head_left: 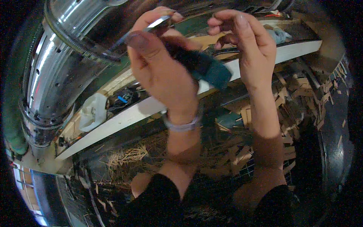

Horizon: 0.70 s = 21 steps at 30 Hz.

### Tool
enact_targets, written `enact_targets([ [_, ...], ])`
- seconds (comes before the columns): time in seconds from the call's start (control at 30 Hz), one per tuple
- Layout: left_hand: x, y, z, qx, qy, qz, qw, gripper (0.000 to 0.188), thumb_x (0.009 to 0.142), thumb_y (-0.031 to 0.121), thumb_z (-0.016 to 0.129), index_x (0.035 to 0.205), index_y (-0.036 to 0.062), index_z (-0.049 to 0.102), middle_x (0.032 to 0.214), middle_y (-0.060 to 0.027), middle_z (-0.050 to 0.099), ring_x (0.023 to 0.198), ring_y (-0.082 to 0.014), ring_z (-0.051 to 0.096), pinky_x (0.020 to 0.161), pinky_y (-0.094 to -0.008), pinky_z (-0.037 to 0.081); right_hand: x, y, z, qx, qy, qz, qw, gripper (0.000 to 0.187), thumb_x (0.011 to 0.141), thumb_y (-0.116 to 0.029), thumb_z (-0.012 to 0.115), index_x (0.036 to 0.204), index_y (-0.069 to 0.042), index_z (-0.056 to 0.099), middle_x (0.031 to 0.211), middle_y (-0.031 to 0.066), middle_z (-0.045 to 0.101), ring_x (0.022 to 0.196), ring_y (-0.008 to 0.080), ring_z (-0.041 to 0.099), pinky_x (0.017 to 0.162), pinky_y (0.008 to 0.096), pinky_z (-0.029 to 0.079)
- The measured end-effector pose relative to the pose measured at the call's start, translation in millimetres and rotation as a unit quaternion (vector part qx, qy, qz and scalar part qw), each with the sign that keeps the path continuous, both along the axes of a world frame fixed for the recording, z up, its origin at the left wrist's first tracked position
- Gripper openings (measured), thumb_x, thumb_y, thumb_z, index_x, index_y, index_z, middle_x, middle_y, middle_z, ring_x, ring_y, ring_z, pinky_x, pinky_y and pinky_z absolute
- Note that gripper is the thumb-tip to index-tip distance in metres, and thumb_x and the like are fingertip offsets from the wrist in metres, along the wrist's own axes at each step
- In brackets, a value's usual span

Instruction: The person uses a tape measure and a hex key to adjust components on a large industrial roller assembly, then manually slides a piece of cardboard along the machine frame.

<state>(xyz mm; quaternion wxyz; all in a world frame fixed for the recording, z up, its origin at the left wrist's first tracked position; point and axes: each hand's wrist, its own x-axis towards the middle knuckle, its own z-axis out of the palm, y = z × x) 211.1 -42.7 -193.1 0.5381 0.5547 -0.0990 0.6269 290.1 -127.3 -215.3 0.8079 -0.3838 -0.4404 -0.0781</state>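
My left hand is raised in front of me and grips a dark teal cloth or pad together with a thin shiny metal strip or blade that sticks up between thumb and fingers. A pale band sits on that wrist. My right hand is beside it on the right, fingers curled, fingertips close to the top of the cloth; whether it pinches anything is unclear. Both hands are blurred.
A large shiny metal duct or pipe curves along the left. A long white beam runs diagonally behind the hands. Below lie wood scraps, straw-like shavings and a wire mesh. A crumpled white bag sits by the beam.
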Motion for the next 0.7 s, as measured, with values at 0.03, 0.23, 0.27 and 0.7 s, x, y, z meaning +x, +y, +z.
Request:
enact_targets([
  [0.03,1.2,-3.0,-2.3,-0.022,0.005,-0.057,0.998,0.051,0.095,0.045,0.03,0.095,-0.0005,0.052,0.085,-0.0111,0.059,0.05,-0.0103,0.052,0.046,-0.0197,0.042,9.5,-10.3,-5.4,-0.021,-0.013,-0.021,0.999,0.028,0.094,-0.022,0.044,0.097,-0.001,0.061,0.087,0.0049,0.065,0.076,0.0079,0.059,0.061,0.0212,0.047],
  [0.23,-22.5,11.5,20.1,0.129,0.215,-0.029,0.968,0.055,0.093,0.05,0.032,0.103,-0.0007,0.051,0.09,-0.0113,0.057,0.057,-0.0113,0.049,0.05,-0.0223,0.043,18.6,-17.8,-19.9,-0.057,-0.045,-0.006,0.997,0.025,0.093,-0.018,0.045,0.096,0.0,0.061,0.082,0.0035,0.064,0.074,0.0076,0.058,0.064,0.0218,0.047],
  [0.27,-25.5,10.9,24.1,0.131,0.24,-0.019,0.962,0.054,0.093,0.049,0.032,0.102,-0.0006,0.051,0.09,-0.0111,0.057,0.058,-0.0111,0.049,0.051,-0.0221,0.042,12.8,-11.2,-20.8,-0.072,-0.032,0.003,0.997,0.021,0.091,-0.015,0.048,0.097,0.001,0.06,0.086,0.0064,0.064,0.076,0.0122,0.059,0.066,0.0246,0.048],
  [0.7,-49.8,23.8,30.4,0.174,0.244,-0.026,0.954,0.06,0.091,0.051,0.036,0.12,-0.0016,0.043,0.096,-0.0151,0.06,0.058,-0.0139,0.051,0.051,-0.024,0.042,-32.8,43.6,7.4,-0.057,-0.068,-0.142,0.986,0.017,0.082,-0.003,0.055,0.098,-0.001,0.056,0.089,0.0134,0.058,0.086,0.0299,0.058,0.074,0.0332,0.046],
])
